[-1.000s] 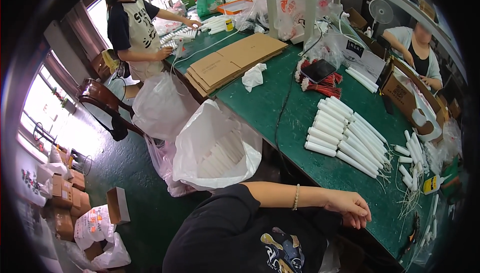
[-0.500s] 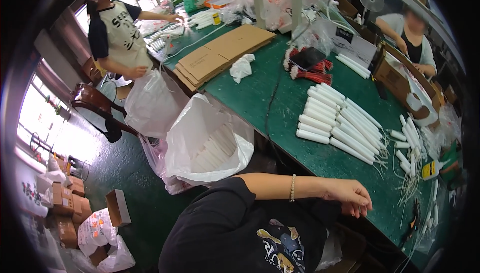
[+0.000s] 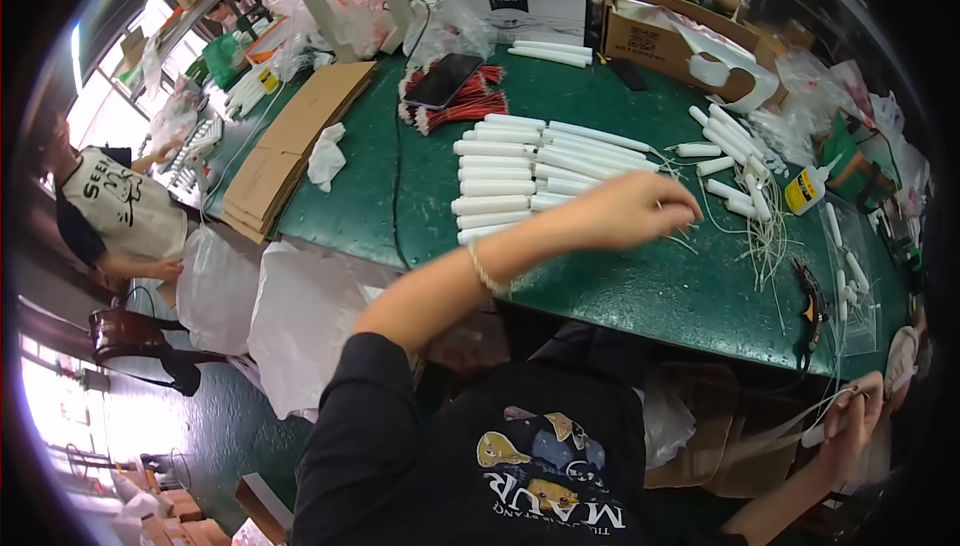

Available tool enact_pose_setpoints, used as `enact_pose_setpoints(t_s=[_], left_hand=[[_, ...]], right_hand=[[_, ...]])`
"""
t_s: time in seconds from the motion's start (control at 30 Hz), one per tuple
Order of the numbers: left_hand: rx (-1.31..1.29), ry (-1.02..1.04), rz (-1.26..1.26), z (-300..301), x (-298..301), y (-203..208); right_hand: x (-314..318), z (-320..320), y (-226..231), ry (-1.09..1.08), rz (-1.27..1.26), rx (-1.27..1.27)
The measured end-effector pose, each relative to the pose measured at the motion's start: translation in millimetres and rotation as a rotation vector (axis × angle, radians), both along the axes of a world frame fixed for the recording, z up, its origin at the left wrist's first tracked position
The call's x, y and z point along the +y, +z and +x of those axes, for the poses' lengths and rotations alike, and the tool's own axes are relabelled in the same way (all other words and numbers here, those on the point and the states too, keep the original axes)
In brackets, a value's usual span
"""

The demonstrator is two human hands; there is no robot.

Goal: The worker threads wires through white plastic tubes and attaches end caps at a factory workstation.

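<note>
My left hand hovers over the wire ends of a stack of white tubes on the green table. Its fingers are curled together, and anything inside them is hidden. At the lower right, beyond the table's near edge, my right hand is raised with its fingers closed on thin white wires. A small white tube shows beside that palm, partly blurred. Loose white tubes with tangled wires lie right of the stack. Black-and-orange pliers rest near the right table edge.
A yellow-labelled bottle stands at the right. Further back are a phone on red wire bundles, an open carton and flattened cardboard. White bags hang at the left. Two other people work around the table.
The view has turned to the right. My left arm has lifted from near the table's edge to over the tubes. My right hand has come into view, holding wires.
</note>
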State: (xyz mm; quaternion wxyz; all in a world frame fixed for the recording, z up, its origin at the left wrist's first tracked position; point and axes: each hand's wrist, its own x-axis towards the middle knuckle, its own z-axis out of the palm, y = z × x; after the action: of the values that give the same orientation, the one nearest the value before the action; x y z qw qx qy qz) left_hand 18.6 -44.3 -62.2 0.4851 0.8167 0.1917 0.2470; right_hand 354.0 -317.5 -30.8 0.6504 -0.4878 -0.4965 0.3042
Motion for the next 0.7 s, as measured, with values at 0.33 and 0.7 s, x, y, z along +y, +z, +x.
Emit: enact_pose_setpoints(t_s=[0.33,0.7], left_hand=[[0.603,0.629,0.686,-15.7,222.5,-39.2],[0.916,0.741,1.136,-34.0,321.1,-77.5]], right_hand=[[8.8,9.1,-7.7,0.037,-0.191,0.010],[33.2,41.7,-31.7,0.082,-0.246,0.080]])
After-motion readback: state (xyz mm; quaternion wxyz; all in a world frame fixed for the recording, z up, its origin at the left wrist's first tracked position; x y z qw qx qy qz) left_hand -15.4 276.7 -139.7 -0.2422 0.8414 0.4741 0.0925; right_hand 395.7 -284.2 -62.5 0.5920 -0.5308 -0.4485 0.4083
